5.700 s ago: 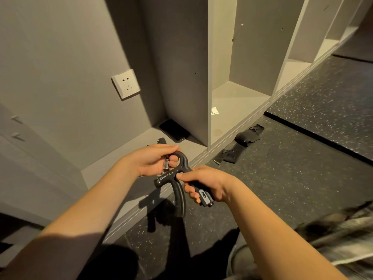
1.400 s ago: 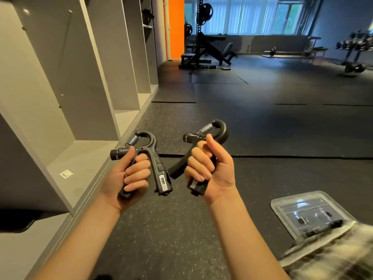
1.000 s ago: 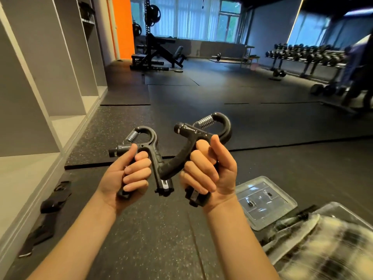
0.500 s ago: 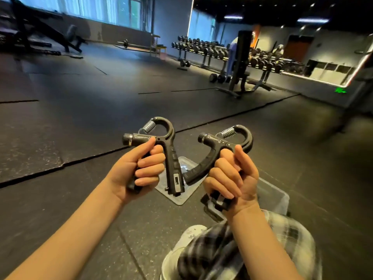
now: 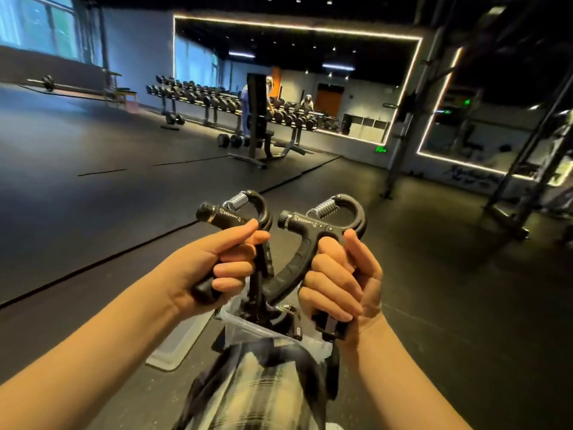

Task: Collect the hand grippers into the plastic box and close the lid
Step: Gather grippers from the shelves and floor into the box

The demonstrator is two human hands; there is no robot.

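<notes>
at 6 o'clock the plastic box (image 5: 238,332) sits mostly hidden behind blurred plaid cloth (image 5: 263,392); its dark contents are indistinct.

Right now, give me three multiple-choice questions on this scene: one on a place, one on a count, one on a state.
1. Where is the plastic box? A) on the floor below the left hand and right hand B) on a table C) on a chair
2. How many hand grippers are held? A) one B) two C) three
3. The lid is: A) shut on the box B) off, on the floor beside it C) in one hand
Answers: 1 A, it shows just under both hands. 2 B, each hand grips one. 3 B, it lies flat left of the open box.
</notes>
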